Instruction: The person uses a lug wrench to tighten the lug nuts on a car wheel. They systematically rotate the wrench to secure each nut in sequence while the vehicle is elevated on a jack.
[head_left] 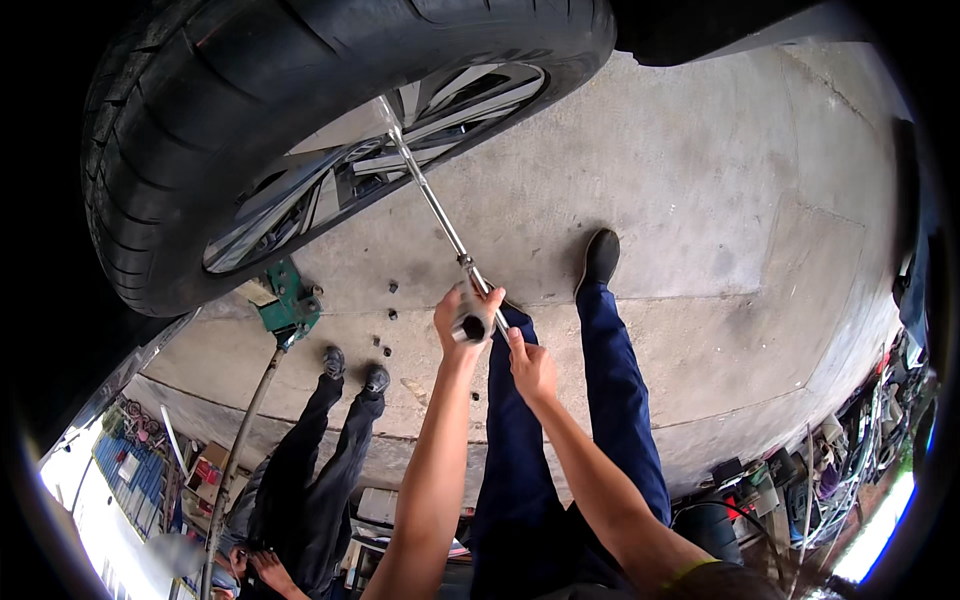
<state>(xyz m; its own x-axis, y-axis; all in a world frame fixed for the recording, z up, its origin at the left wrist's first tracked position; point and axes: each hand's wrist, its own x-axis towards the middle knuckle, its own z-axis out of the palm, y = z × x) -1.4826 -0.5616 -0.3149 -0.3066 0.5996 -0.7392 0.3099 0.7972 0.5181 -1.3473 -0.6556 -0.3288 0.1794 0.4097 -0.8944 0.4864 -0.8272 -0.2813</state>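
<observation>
A person's two bare hands steady a long steel wrench that slants up from between the legs to the spokes of a car wheel, seen from my distant post through the head camera. The left hand is curled round the tool near its lower part, beside a round, hollow socket mouth facing me; whether that mouth belongs to the same bar I cannot tell. The right hand is closed about the lowest stretch, thumb laid along the metal. The upper tip blurs bright against the wheel, and I cannot make out whether it is seated.

I judge the shaft stiff, fairly heavy for its slimness and hard to harm; its polished skin could turn slippery under sweat or grease. I would take hold as here, one fist at the low end for leverage, the other higher to steady it, with fingers clear of the spokes. Small dark pieces dot the concrete floor near a green jack
</observation>
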